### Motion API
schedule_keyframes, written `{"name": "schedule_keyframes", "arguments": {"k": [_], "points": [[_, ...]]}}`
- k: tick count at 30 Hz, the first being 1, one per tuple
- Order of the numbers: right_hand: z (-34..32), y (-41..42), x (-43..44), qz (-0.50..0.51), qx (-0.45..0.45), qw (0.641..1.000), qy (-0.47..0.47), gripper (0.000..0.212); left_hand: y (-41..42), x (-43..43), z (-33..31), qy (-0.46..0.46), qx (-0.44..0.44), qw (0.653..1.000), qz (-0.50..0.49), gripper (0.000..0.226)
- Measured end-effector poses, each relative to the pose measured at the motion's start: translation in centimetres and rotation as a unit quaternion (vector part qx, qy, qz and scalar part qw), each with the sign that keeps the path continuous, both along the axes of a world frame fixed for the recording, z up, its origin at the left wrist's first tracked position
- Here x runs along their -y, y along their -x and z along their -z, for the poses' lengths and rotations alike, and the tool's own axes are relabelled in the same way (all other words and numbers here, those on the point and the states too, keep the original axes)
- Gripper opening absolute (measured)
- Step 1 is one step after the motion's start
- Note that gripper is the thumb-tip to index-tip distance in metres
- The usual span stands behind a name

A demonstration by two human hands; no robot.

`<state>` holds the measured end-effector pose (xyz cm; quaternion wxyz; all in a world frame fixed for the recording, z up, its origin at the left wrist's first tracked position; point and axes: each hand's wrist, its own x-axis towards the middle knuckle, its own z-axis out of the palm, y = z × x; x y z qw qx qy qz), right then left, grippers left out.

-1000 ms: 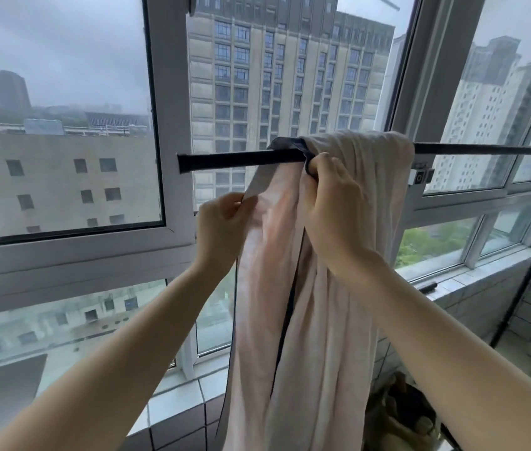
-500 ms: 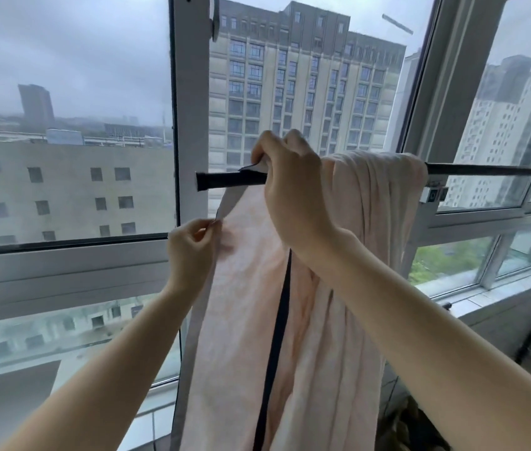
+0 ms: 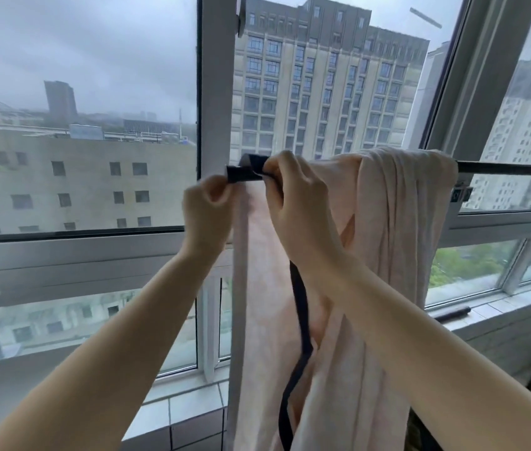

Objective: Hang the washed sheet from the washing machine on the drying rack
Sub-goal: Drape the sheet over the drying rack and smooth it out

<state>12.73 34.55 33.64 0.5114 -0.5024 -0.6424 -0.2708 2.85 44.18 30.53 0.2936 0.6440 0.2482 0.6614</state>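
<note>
A pale pink sheet (image 3: pixel 397 242) with a dark trim band (image 3: pixel 299 307) hangs over the black rod of the drying rack (image 3: pixel 511 168) in front of the window. The right part is bunched in folds over the rod. My left hand (image 3: pixel 207 209) pinches the sheet's left edge just below the rod's left end. My right hand (image 3: pixel 293 196) grips the dark trimmed edge at the top, by the rod's end. The rod's left end is hidden behind the fabric and my hands.
A white window frame post (image 3: pixel 215 92) stands right behind the rod's end. The tiled window sill (image 3: pixel 485 310) runs below, with a dark object (image 3: pixel 451 312) lying on it. The rod continues bare to the right.
My left hand rose from the sheet's side edge up to the rod's end. My right hand has drawn the sheet's dark edge left, covering the rod's tip, so the cloth is spread wider.
</note>
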Motion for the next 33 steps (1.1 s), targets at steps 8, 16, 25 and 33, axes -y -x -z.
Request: {"name": "schedule_keyframes", "arguments": {"k": [8,16,25,33], "points": [[4.1,-1.1,1.3,0.069,-0.019,0.990,0.123,0.030,0.9,0.7,3.1,-0.026,-0.045,0.999,-0.011,0.020],[9.3,-1.3,1.2,0.091,-0.034,0.977,0.187,0.026,-0.2,1.0,5.5,-0.002,-0.108,0.993,0.056,0.008],[6.4,-1.2,0.9,-0.023,-0.079,0.992,0.098,0.016,-2.6,-0.3,4.3,-0.010,-0.158,0.987,0.004,0.020],[6.7,-2.0,0.1,0.019,-0.107,0.989,0.100,0.008,-3.3,-1.2,6.7,0.045,-0.240,0.969,-0.022,0.033]]}}
